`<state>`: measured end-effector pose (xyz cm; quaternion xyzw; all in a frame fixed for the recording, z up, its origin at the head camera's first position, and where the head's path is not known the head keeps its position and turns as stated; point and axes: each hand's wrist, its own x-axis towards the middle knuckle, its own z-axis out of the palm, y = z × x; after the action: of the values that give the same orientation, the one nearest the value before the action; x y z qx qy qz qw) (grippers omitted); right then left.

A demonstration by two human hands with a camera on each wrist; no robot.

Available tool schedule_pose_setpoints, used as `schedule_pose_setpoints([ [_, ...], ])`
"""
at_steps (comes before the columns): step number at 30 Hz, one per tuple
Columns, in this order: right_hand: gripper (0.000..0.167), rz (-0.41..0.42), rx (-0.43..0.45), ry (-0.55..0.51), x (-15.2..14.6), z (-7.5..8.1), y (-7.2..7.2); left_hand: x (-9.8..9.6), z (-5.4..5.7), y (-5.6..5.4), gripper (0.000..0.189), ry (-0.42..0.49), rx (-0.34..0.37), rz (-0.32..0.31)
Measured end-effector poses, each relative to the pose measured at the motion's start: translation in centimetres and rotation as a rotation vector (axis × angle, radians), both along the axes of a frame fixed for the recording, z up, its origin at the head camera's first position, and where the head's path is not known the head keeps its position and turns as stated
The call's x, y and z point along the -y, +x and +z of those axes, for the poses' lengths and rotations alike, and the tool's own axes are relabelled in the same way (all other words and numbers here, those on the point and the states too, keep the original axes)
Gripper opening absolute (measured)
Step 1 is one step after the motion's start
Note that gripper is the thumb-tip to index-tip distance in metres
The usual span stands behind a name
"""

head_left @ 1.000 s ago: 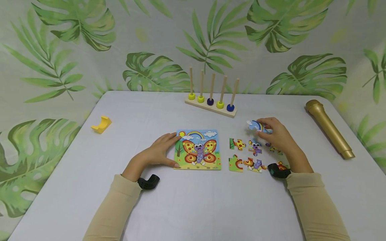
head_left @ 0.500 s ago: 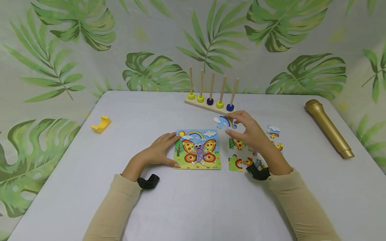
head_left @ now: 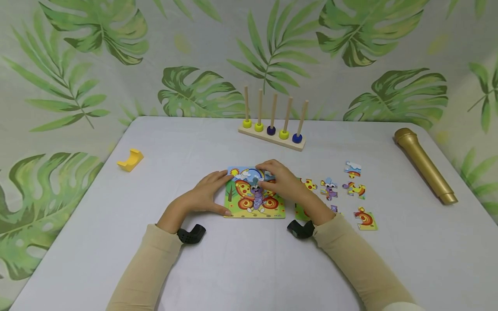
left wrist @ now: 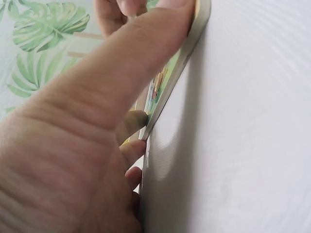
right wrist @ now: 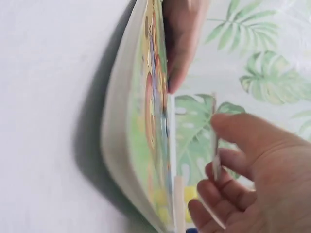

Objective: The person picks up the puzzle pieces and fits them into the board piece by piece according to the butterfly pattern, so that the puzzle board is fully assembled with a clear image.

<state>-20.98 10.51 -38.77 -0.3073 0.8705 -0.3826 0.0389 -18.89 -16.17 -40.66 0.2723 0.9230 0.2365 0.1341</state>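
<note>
A square puzzle board (head_left: 254, 211) with a butterfly picture lies on the white table. My left hand (head_left: 204, 193) rests along its left side, fingers spread at the upper edge and the thumb (left wrist: 121, 63) on the near left corner. Over the board's upper part, my right hand (head_left: 285, 183) pinches a puzzle piece (head_left: 254, 174) with a rainbow on it. In the right wrist view this thin piece (right wrist: 215, 141) is seen edge-on between thumb and fingers, apart from the board. Loose puzzle pieces, such as a purple one (head_left: 329, 189), lie right of the board, some hidden under the right hand and wrist.
A wooden stand (head_left: 268, 137) with several pegs and yellow and blue rings stands behind the board. A gold microphone (head_left: 426, 166) lies at the far right. On the left is a small yellow curved block (head_left: 131, 160). Leaf-printed cloth hangs behind the table.
My right hand has carried the rainbow piece leftward from above the loose pieces to above the board. The left hand has stayed at the board's left side.
</note>
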Motion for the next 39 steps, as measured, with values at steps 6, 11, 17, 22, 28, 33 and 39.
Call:
schedule_pose_setpoints([
  [6,0.044,-0.016,0.03,0.073,0.5,-1.3,-1.0,-0.1,-0.3,-0.1,0.091,0.015,-0.047,0.024],
  [11,0.044,-0.027,0.038,0.106,0.7,-1.7,-1.3,-0.9,-0.5,-0.1,0.08,0.028,-0.139,0.054],
  [17,0.043,-0.043,0.05,0.124,1.0,-1.6,-1.4,-1.9,-0.7,0.1,0.08,0.007,-0.238,0.054],
  [22,0.042,-0.031,0.036,0.153,1.1,-1.5,-1.4,-2.3,-1.0,0.3,0.073,-0.047,-0.254,0.047],
  [28,0.042,-0.038,0.063,0.162,1.0,-1.4,-1.5,-2.6,-0.9,0.5,0.065,-0.093,-0.263,0.047],
  [33,0.043,-0.042,0.07,0.142,0.9,-1.7,-1.6,-2.7,-0.8,0.5,0.067,-0.102,-0.269,0.051],
  [39,0.041,-0.039,0.081,0.112,0.7,-1.7,-1.7,-2.8,-0.7,0.4,0.067,-0.097,-0.27,0.055],
])
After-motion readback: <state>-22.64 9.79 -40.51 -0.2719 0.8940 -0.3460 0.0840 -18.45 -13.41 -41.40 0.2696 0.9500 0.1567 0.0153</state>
